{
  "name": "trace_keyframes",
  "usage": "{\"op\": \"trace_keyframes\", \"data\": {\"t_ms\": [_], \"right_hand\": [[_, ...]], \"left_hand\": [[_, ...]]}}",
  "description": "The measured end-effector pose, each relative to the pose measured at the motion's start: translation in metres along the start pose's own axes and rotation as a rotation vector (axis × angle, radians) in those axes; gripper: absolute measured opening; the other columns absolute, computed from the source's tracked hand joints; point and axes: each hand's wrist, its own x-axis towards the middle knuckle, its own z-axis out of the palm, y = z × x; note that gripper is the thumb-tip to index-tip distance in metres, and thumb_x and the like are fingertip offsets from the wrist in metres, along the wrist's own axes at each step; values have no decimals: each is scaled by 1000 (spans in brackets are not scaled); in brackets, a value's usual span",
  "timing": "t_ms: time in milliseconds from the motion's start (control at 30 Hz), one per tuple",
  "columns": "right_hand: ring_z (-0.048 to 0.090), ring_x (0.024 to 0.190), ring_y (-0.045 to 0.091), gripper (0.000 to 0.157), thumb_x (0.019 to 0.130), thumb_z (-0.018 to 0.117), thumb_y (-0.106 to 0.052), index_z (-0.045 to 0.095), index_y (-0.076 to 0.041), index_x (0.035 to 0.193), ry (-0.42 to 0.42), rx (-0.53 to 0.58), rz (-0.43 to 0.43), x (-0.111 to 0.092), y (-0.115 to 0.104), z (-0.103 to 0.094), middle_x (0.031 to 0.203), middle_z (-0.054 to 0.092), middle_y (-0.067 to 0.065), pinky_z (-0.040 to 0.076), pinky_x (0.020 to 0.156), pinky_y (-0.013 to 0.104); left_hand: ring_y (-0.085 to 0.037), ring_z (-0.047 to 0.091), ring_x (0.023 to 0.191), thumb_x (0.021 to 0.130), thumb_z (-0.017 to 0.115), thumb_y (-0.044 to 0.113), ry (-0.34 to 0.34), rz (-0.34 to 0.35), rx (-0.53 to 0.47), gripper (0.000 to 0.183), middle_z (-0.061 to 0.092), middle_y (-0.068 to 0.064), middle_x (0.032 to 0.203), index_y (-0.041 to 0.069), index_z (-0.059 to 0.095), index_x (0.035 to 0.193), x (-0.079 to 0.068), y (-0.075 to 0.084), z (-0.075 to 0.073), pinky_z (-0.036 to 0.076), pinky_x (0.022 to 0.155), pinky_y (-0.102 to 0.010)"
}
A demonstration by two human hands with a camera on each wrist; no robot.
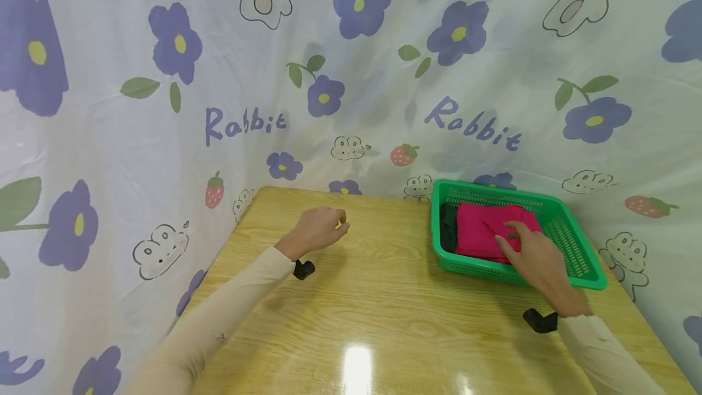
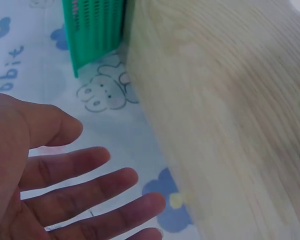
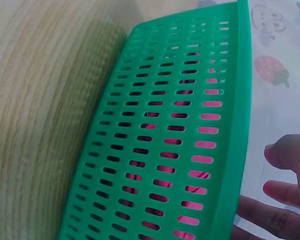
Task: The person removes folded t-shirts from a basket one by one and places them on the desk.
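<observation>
A green plastic basket (image 1: 437, 224) with slotted walls sits at the right side of the wooden table. Inside it lies a folded bright pink cloth (image 1: 476, 231), with a dark green folded cloth (image 1: 449, 233) along its left side. My right hand (image 1: 540, 261) reaches in over the front rim, thumb and forefinger apart close above the pink cloth. In the right wrist view, its loosely bent fingers (image 3: 282, 192) show beyond the rim, and the slots show pink inside. My left hand (image 1: 320, 228) hovers over the table's left half, holding nothing; its fingers (image 2: 97, 192) are spread in the left wrist view.
The wooden table (image 1: 384, 297) stretches left and in front of the basket. A white curtain (image 1: 378, 102) printed with purple flowers, rabbits and strawberries hangs close behind the table and at both sides. Black straps with small black mounts (image 1: 303, 270) are on both wrists.
</observation>
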Motion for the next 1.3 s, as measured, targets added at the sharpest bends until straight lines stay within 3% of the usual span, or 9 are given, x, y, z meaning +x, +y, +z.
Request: {"op": "trace_keyframes", "data": {"t_ms": [133,300,533,733,1000,1167,1300], "right_hand": [[67,68,28,43,99,70,-30,63,2,127,5,21,-5,0,6,2,105,74,21,46,47,33],[68,67,28,40,100,70,-28,65,5,122,9,36,3,0,14,3,100,74,22,48,50,35],[69,73,33,41,100,69,-28,64,6,121,-13,8,46,-2,25,3,102,74,24,51,53,40],[67,67,30,39,100,69,-27,64,7,119,-1,-2,50,-3,29,1,95,73,23,49,49,36],[66,66,29,39,99,71,-26,64,7,120,14,-12,61,-1,39,-3,93,73,23,47,47,34],[67,74,36,43,99,70,-27,63,8,121,19,-22,82,-2,47,-2,103,71,27,52,55,43],[67,82,41,46,100,68,-29,61,10,124,3,-12,106,0,48,-4,111,68,30,54,64,52]], "left_hand": [[-8,62,64,104,62,28,-1,20,-23,23,73,1,84,11,77,105,8,11,1,52,57,-29],[-5,58,57,106,60,30,-20,42,-62,25,71,4,79,11,77,107,21,26,8,51,55,-27],[-4,59,61,106,58,31,-50,96,-176,26,71,6,82,13,77,108,45,58,15,51,59,-27],[-4,61,65,105,58,26,-43,115,-260,22,71,7,84,15,77,107,62,78,18,51,63,-27],[-6,59,62,105,57,22,-22,140,-275,21,70,7,84,15,77,102,77,100,21,50,63,-25],[-8,50,56,104,56,20,-12,170,-333,24,59,8,69,16,72,87,88,113,23,41,58,-24],[-10,33,52,105,56,20,8,205,-352,35,40,5,58,17,53,70,99,120,24,29,57,-25]]}}
